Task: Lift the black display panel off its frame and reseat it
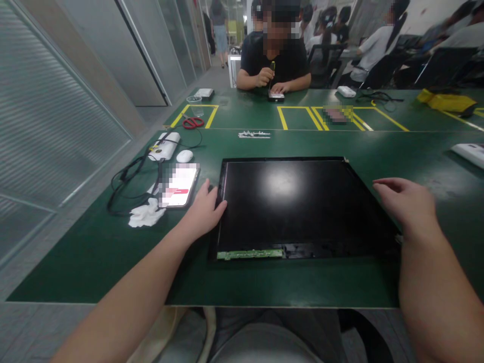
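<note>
Head view: panel point(302, 206) flat, left hand point(204, 212) on edge, right hand point(408, 204) opposite.

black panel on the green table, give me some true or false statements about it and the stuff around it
1. The left hand touches the left edge of the black panel. True.
2. A green circuit strip runs along the panel's far edge. False: it runs along the near edge, closest to the person.
3. The phone lies to the right of the panel. False: it lies to the left, just beyond the left hand.
4. The red scissors lie farther away than the phone, by yellow lines on the table. True.
5. The right hand holds a screwdriver. False: it is empty, at the panel's right edge.
</note>
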The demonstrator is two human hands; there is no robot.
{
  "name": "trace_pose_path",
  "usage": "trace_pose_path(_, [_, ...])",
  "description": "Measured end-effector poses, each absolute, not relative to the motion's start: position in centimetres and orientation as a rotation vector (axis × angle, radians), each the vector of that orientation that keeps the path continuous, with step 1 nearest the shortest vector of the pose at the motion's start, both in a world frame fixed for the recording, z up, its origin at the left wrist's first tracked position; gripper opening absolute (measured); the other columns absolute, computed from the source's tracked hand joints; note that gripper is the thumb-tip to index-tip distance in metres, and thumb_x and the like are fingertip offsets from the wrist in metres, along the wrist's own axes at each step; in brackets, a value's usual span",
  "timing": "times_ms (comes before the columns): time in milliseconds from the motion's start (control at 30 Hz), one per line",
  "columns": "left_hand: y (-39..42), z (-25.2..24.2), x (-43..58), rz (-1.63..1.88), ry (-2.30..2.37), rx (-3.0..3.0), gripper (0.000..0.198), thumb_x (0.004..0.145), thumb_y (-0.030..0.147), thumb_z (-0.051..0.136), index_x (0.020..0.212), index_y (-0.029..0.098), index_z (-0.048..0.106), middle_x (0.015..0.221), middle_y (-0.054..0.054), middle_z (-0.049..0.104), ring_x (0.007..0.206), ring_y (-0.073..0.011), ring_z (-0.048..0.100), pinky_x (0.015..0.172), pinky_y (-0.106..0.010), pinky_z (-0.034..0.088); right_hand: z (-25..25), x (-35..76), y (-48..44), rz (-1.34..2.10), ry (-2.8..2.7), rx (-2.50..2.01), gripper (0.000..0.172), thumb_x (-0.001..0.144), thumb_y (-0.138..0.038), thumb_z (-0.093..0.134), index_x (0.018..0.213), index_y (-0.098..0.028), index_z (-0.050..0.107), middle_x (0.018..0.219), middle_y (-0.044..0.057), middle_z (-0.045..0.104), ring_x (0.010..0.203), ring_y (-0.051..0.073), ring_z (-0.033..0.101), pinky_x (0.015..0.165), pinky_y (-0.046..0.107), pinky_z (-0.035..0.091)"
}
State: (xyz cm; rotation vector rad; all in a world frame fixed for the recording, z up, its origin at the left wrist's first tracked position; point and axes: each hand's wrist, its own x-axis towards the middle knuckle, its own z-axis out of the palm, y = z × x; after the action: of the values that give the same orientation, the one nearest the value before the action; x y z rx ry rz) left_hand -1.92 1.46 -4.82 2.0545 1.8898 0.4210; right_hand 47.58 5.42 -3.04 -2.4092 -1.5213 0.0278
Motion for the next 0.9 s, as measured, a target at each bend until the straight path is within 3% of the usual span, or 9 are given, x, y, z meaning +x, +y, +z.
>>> trace_pose_path(133, [1.9, -4.6, -2.2, 0.472, 1.839, 2.050, 0.049, 0.096, 0.031, 0.051, 0.136, 0.007, 0.065, 0.167, -0.029, 0.041, 0.160, -0.0404, 0.034, 0.128, -0.058, 0.031, -3.4, 47.3, 6.2, 0.251, -1.505, -2.527, 0.056, 0.082, -0.049, 0.060, 0.125, -0.016, 0.075, 0.121, 0.018, 0.076, 0.106, 0.037, 0.072, 0.089, 0.047, 0.056])
trace_pose_path(300, [2.2, -4.1, -2.2, 0.621, 1.772, 1.964, 0.039, 0.090, 0.028, 0.056, 0.120, 0.012, 0.074, 0.165, -0.021, 0.049, 0.157, -0.0374, 0.040, 0.130, -0.055, 0.031, -4.5, 47.3, 6.7, 0.215, -1.716, -2.459, 0.064, 0.085, -0.052, 0.058, 0.132, -0.011, 0.070, 0.133, 0.022, 0.071, 0.121, 0.039, 0.068, 0.098, 0.048, 0.054])
trace_pose_path(433, [1.7, -3.3, -1.2, 0.894, 1.666, 1.712, 0.037, 0.087, 0.025, 0.057, 0.117, 0.017, 0.078, 0.144, -0.013, 0.070, 0.147, -0.0354, 0.054, 0.125, -0.052, 0.040, -4.7, 47.7, 6.7, 0.200, -1.715, -2.479, 0.067, 0.086, -0.054, 0.057, 0.140, -0.016, 0.067, 0.130, 0.020, 0.072, 0.112, 0.038, 0.071, 0.092, 0.049, 0.057])
trace_pose_path(533, [1.2, -3.0, -0.3, 1.083, 1.459, 1.305, 0.046, 0.086, 0.026, 0.059, 0.130, 0.020, 0.074, 0.116, -0.007, 0.082, 0.119, -0.0326, 0.074, 0.109, -0.051, 0.057, -4.8, 47.8, 6.8, 0.164, -1.735, -2.463, 0.064, 0.086, -0.055, 0.056, 0.138, -0.019, 0.069, 0.127, 0.018, 0.073, 0.108, 0.037, 0.071, 0.088, 0.049, 0.057])
trace_pose_path(600, [1.0, -3.0, 0.2, 1.119, 1.378, 1.068, 0.052, 0.086, 0.024, 0.061, 0.137, 0.020, 0.071, 0.104, -0.006, 0.084, 0.101, -0.0296, 0.079, 0.096, -0.047, 0.064, -4.8, 47.8, 6.8, 0.154, -1.752, -2.473, 0.064, 0.086, -0.057, 0.054, 0.136, -0.019, 0.070, 0.129, 0.018, 0.072, 0.113, 0.037, 0.069, 0.089, 0.048, 0.056])
trace_pose_path(700, [1.0, -3.0, 0.4, 1.133, 1.374, 0.894, 0.054, 0.086, 0.019, 0.064, 0.139, 0.021, 0.071, 0.100, -0.006, 0.084, 0.089, -0.0267, 0.081, 0.086, -0.043, 0.067, -4.8, 47.7, 6.8, 0.171, -1.758, -2.499, 0.066, 0.086, -0.057, 0.053, 0.136, -0.019, 0.071, 0.130, 0.018, 0.071, 0.116, 0.037, 0.068, 0.090, 0.047, 0.055])
trace_pose_path(900, [1.1, -3.0, 0.5, 1.169, 1.351, 0.833, 0.053, 0.087, 0.013, 0.066, 0.139, 0.019, 0.071, 0.104, -0.007, 0.085, 0.088, -0.0251, 0.082, 0.082, -0.038, 0.067, -4.8, 47.8, 6.8, 0.154, -1.794, -2.450, 0.058, 0.086, -0.054, 0.055, 0.128, -0.020, 0.075, 0.120, 0.017, 0.074, 0.109, 0.036, 0.069, 0.082, 0.045, 0.054])
